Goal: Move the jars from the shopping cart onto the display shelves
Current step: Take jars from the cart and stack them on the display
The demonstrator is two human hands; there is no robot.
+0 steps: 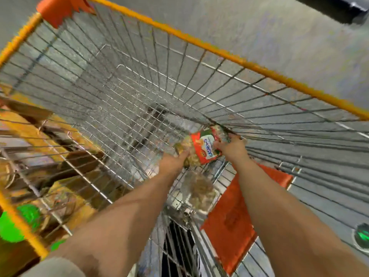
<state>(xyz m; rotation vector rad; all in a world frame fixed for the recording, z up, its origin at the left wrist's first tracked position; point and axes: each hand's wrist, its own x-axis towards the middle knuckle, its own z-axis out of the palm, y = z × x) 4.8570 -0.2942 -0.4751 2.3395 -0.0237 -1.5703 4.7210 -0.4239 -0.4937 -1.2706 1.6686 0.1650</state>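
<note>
Both my arms reach down into a wire shopping cart with an orange rim. A clear jar of cashews with a red, green and white label lies tilted near the cart's bottom corner. My left hand grips its lid end and my right hand holds its other end. A second clear jar of nuts lies blurred on the cart floor just below, between my forearms.
An orange flap of the child seat hangs on the cart's near wall at the right. Wooden shelving and packets show through the left wire wall. Grey floor surrounds the cart. The picture is motion-blurred.
</note>
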